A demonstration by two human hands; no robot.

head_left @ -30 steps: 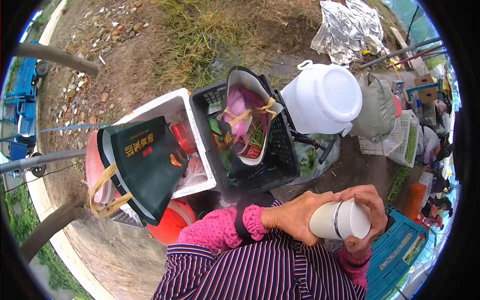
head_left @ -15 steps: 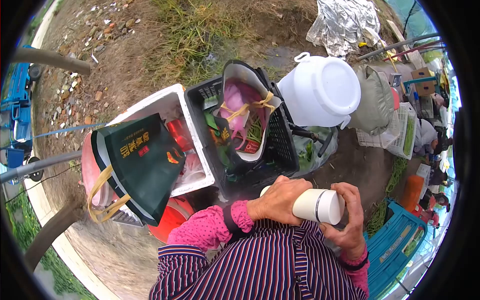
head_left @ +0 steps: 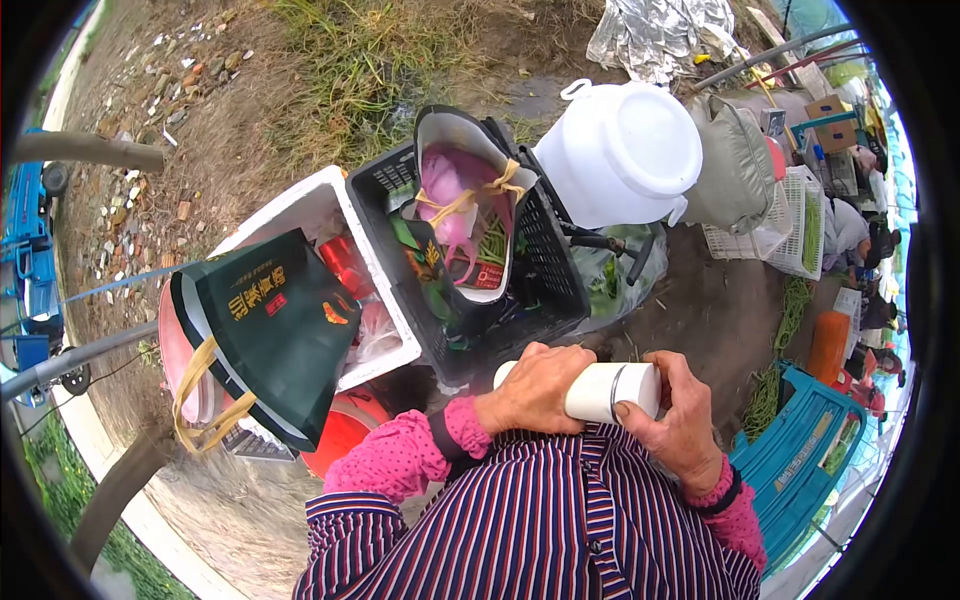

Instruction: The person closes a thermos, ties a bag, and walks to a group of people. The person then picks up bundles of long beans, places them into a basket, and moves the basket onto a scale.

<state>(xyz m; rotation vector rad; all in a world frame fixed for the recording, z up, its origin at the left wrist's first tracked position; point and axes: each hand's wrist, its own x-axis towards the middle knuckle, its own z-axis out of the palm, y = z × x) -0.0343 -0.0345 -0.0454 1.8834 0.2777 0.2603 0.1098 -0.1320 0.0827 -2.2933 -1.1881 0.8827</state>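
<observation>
A white thermos flask with a thin metal ring below its lid lies sideways in front of my striped shirt. My left hand is wrapped round its body, knuckles up. At the other end, the fingers and thumb of my right hand are closed round the white lid. The lid sits at the end of the flask. Just beyond my hands stands a black plastic crate holding a bag with tied beige handles, a pink plastic bag and green beans.
Left of the crate are a white foam box, a dark green tote bag and a red bucket. A white lidded barrel stands behind. Teal crates lie at right; people sit farther off.
My right hand has closed more fully round the lid, its thumb now over the metal ring. Both hands and the flask appear slightly farther left as the view shifts.
</observation>
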